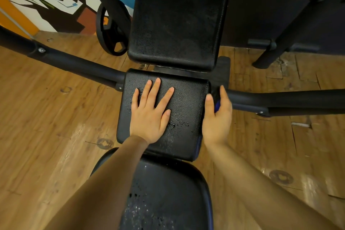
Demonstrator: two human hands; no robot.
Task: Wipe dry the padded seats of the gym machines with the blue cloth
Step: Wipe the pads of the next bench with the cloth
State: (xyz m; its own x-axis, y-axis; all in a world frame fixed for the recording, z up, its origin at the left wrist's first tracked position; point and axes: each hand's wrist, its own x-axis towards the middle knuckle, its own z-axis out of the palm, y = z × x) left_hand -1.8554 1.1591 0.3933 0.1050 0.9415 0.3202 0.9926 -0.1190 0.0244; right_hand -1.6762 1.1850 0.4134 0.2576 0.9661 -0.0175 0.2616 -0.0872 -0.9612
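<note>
Left hand (pixel 149 115) lay flat, fingers spread, on the middle padded seat (pixel 184 99). Right hand (pixel 217 117) sat at that seat's right edge, its grip curled round the blue cloth (pixel 217 106), of which only a small patch showed between thumb and fingers. Water droplets (pixel 179 124) beaded the seat just right of the left hand; more on the near pad (pixel 168 192). Far pad (pixel 179 22) stood beyond.
</note>
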